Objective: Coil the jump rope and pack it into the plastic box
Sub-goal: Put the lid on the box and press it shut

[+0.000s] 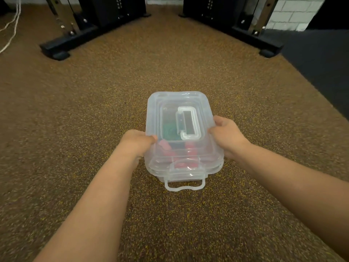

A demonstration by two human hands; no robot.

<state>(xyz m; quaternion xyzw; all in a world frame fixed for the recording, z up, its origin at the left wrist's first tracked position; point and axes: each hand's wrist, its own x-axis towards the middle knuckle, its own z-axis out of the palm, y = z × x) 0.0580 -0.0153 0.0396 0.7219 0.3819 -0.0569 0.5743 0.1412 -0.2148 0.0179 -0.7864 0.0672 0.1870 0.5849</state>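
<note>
Head cam: L hand [137, 142] & R hand [225, 133] clamp box [181, 103] sides, lid on, rope [170, 132] inside. Press lid evenly, then snap front latch [186, 168].

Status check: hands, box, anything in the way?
Left hand and right hand gripping the box sides. Lid on, red and green shapes inside. Front latch hanging open. Nothing blocking.

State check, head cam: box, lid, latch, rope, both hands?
plastic box: off the floor, held by both sides
lid: on
front latch: flipped out, apparently unlatched
jump rope: inside the box
left hand: grips left edge
right hand: grips right edge
</note>
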